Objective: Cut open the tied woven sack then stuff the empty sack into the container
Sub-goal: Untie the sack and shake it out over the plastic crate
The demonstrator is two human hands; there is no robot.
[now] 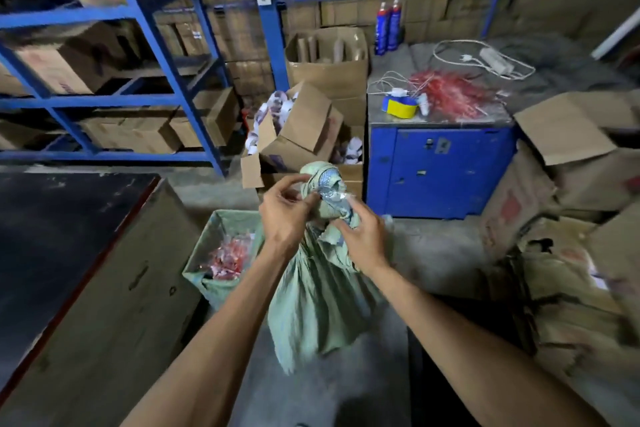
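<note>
A pale green woven sack (pixel 322 305) stands on the floor in front of me, its neck bunched and tied at the top (pixel 323 184). My left hand (pixel 284 218) pinches at the tie on the left of the knot. My right hand (pixel 363 239) grips the sack's neck just below the knot. A thin clear or silvery thing (pixel 334 196) shows between my fingers at the tie; I cannot tell what it is. To the left stands an open green sack-lined container (pixel 211 274) with red and clear plastic scraps inside.
A large cardboard box (pixel 114 305) stands at the left. A blue cabinet (pixel 440 170) behind holds tape, red strings and cables. Open cartons (pixel 304 135) sit behind the sack; flattened cardboard (pixel 568 288) piles at the right. Blue shelving (pixel 114 97) stands at the back left.
</note>
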